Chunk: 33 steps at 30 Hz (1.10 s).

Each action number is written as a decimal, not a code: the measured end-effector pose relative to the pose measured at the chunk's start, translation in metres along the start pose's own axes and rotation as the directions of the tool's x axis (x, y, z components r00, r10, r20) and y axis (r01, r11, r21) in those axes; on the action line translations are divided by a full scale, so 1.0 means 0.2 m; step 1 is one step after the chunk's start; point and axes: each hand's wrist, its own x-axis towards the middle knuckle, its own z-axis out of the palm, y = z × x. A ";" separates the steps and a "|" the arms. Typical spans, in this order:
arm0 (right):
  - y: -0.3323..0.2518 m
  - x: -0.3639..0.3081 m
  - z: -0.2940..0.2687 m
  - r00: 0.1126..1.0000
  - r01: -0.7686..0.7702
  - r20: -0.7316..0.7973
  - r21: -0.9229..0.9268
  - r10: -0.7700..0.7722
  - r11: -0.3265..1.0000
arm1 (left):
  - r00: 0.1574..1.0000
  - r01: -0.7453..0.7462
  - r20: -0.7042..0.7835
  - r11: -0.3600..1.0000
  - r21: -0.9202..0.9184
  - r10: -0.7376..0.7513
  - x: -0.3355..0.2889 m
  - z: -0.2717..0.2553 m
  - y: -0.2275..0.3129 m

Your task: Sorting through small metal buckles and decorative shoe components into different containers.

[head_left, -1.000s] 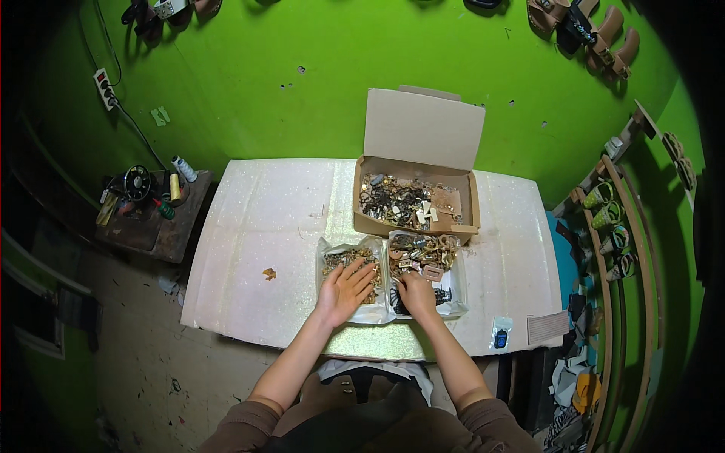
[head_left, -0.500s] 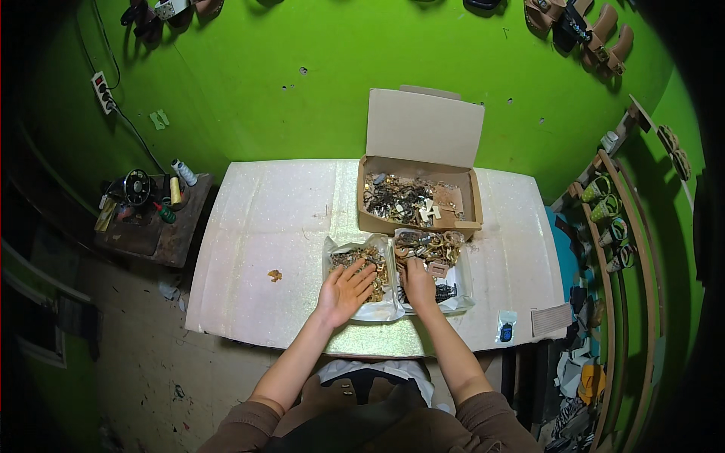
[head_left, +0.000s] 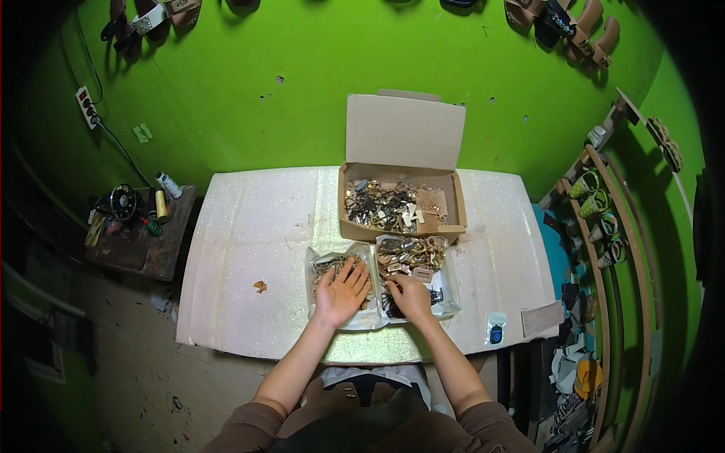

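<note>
My left hand (head_left: 341,297) lies palm up with its fingers stretched out above the left tray (head_left: 361,325), a shallow white one holding small gold and silver metal fittings. No held object shows on the palm. At the left part of the right tray (head_left: 453,293), my right hand (head_left: 412,299) has its fingertips pinched together, pointing toward the left hand. Whatever is between them is too small to make out. Buckles and rings (head_left: 414,253) in gold, brown and dark tones fill that tray's far half, and black pieces (head_left: 436,295) lie nearer.
Behind the trays stands an open cardboard box (head_left: 400,232) of mixed fittings, its lid raised. A brown-orange scrap (head_left: 260,287) lies left on the white table (head_left: 242,226). A small bag (head_left: 495,329) and a paper (head_left: 541,319) lie right. A sewing machine (head_left: 123,202) stands far left.
The view has shifted slightly. My right hand has drawn back a little from deeper in the right tray, its fingertips now turned left. My left hand has moved slightly right, still palm up.
</note>
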 end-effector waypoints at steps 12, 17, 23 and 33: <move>0.24 0.29 -0.45 0.892 -0.321 0.450 0.567 0.041 0.758 | 0.999 0.033 0.004 0.999 -0.032 -0.033 0.35 0.24 -0.20; 0.52 0.48 -0.62 0.935 -0.315 0.345 0.696 0.084 0.645 | 0.998 -0.054 0.014 0.998 -0.023 0.055 0.50 0.26 -0.20; 0.70 0.80 -0.66 0.943 -0.146 0.328 0.543 -0.049 0.827 | 0.985 -0.171 -0.026 0.985 0.008 0.171 0.71 0.34 -0.17; 0.72 1.17 -0.24 0.776 0.384 0.488 0.138 -0.400 0.913 | 0.923 -0.350 -0.133 0.932 0.097 0.361 1.07 0.35 -0.01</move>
